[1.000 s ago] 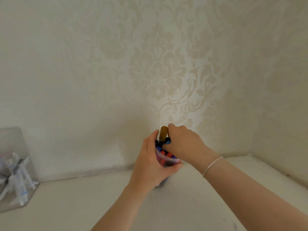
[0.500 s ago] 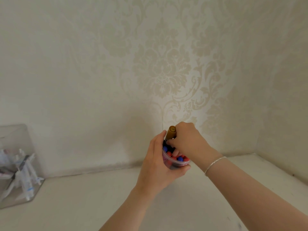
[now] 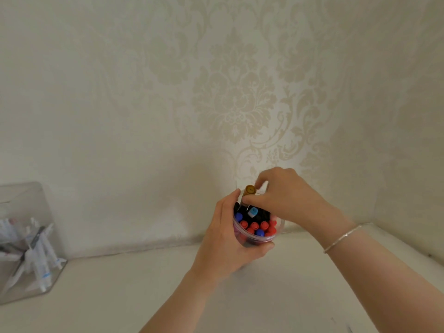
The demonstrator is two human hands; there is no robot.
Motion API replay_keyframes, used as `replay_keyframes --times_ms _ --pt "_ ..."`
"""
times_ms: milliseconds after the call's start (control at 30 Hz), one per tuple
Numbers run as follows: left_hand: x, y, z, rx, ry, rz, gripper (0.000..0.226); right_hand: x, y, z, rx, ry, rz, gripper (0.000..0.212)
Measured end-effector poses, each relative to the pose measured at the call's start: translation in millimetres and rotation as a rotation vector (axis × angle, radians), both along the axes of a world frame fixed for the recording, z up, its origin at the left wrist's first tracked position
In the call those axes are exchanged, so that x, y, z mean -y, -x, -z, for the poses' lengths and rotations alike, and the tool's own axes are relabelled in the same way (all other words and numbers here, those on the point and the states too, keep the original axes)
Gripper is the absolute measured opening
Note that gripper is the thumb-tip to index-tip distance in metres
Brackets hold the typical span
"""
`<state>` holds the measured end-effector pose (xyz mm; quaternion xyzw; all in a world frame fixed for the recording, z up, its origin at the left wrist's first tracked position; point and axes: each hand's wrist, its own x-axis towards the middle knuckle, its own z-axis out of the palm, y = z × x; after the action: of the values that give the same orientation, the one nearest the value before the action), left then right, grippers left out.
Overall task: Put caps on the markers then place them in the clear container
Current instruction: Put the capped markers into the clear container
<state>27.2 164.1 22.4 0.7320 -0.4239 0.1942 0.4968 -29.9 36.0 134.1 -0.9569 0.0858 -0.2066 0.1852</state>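
My left hand (image 3: 224, 239) wraps around a round clear container (image 3: 278, 231) and holds it tilted toward me above the white table. Several capped markers stand packed inside it, with red (image 3: 264, 224), blue (image 3: 238, 216), black and one light blue cap (image 3: 252, 211) showing. My right hand (image 3: 283, 195) reaches over the container's rim and pinches a marker with a brown-gold cap (image 3: 249, 189), which sticks up higher than the others at the container's far side. Its barrel is hidden among the other markers and my fingers.
A square clear holder (image 3: 31, 200) with several white pens stands at the left edge of the white table (image 3: 120, 292). Patterned wallpaper rises close behind the container, and a wall corner closes in at the right. A thin bracelet (image 3: 341, 237) circles my right wrist.
The container has tipped toward me, so more cap tops show. My right hand has shifted up and right while still pinching the brown-gold capped marker. The view has drifted left.
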Motion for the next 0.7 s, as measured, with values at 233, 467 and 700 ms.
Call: replay_keyframes --times_ms 233,467,700 --pt "-4.5 -2.9 5.0 -0.007 -0.017 0.007 0.11 -2.6 -1.9 -4.2 0.025 0.074 -0.183 0.012" --pt "-5.1 -2.5 -3.6 -0.09 -0.088 0.064 0.118 -4.2 1.0 -8.0 -0.098 0.332 -0.138 0.019" --pt "-4.3 1.9 -5.1 -0.099 -0.082 0.058 0.12 -27.0 0.1 22.5 -0.08 0.628 -0.037 0.022"
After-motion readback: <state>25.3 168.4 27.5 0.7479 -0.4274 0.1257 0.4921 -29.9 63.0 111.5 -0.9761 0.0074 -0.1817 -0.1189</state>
